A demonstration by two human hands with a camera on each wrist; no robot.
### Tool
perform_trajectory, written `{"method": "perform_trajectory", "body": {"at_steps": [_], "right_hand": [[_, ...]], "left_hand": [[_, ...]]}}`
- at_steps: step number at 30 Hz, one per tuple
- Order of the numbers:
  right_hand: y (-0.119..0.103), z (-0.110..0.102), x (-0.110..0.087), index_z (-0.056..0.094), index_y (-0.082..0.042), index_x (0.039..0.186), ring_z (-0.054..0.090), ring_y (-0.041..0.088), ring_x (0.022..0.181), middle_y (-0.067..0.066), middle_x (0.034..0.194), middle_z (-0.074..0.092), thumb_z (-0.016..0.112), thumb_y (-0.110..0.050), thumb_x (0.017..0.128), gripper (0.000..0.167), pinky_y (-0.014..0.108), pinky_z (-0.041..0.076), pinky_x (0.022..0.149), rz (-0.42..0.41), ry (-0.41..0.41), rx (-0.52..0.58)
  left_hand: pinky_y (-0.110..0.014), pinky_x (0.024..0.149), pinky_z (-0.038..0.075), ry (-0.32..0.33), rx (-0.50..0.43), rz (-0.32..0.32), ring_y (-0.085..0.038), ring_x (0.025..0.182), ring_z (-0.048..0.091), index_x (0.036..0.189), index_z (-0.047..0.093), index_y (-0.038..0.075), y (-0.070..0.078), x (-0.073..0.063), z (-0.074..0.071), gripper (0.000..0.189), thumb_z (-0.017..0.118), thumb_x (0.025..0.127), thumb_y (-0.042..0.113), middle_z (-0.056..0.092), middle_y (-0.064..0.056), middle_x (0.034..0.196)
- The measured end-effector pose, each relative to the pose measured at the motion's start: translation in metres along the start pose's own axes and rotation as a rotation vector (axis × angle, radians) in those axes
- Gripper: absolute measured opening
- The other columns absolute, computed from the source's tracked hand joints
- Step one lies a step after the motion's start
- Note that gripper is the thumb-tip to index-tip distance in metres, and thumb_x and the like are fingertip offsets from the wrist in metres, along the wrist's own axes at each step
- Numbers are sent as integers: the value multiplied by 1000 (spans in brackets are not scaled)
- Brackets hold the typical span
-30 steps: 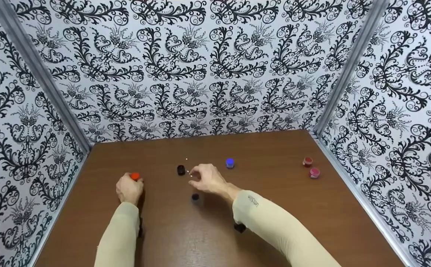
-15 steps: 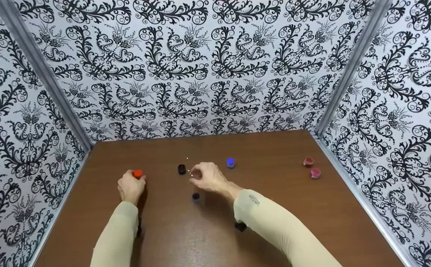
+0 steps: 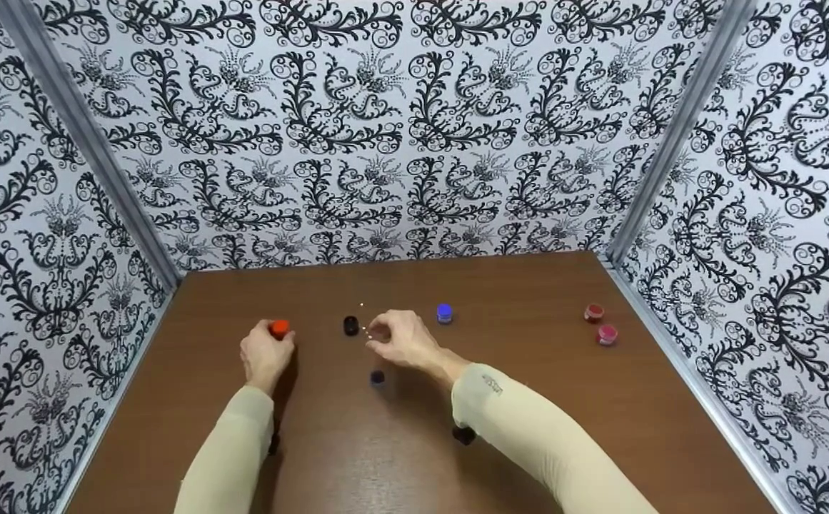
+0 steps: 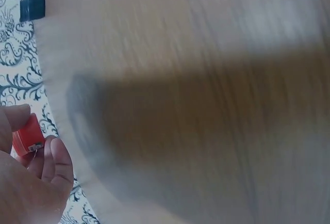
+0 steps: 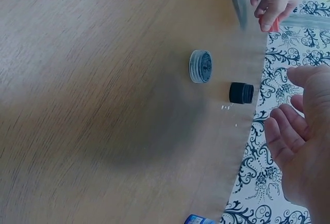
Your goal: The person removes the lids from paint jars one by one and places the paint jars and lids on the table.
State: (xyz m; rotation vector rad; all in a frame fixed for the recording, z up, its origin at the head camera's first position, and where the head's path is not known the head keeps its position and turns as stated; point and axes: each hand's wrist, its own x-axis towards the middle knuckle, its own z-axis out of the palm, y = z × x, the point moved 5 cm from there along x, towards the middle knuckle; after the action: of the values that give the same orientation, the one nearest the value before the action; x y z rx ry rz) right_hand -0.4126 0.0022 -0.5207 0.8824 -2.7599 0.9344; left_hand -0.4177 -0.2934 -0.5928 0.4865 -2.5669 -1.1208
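My left hand [image 3: 268, 354] grips a small orange-red jar [image 3: 280, 328] between thumb and fingers, above the left part of the brown table. The left wrist view shows the same red jar [image 4: 29, 135] in the fingers. Over the middle of the table my right hand [image 3: 405, 340] hovers with thumb and fingers apart and nothing between them, as the right wrist view shows. Close to its fingertips lies a small black jar [image 5: 241, 93], with a few tiny white bits [image 5: 226, 107] beside it. A ribbed dark lid-like disc [image 5: 200, 66] lies nearer to me.
A blue-topped jar [image 3: 444, 313] stands just beyond the right hand. Two reddish jars [image 3: 594, 313] are together at the far right of the table [image 3: 528, 285]. Patterned walls [image 3: 414, 143] enclose the back and sides.
My left hand has moved to the right and slightly farther from me, carrying the orange-red jar. My right hand has stayed almost still.
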Motion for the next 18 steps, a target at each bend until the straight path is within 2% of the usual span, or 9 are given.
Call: {"method": "perform_trajectory", "body": {"at_steps": [8,18], "right_hand": [[0,0,0,83,-3,119,81,29,103,13,113,84,84,-20,97,28,41,67,96,-4,11,10],[6,-4,-1,82,-7,124,81,25,104,12,118,84,85,-24,98,32,37,67,95,39,0,11]], "left_hand": [[-65,112,54,-3,1,74,-53,124,72,134,71,-1,19,-5,3,44,79,101,28,78,-30,131],[-62,104,58,-1,-23,119,-47,112,77,130,75,1,36,-8,12,41,83,99,27,83,-25,120]]}}
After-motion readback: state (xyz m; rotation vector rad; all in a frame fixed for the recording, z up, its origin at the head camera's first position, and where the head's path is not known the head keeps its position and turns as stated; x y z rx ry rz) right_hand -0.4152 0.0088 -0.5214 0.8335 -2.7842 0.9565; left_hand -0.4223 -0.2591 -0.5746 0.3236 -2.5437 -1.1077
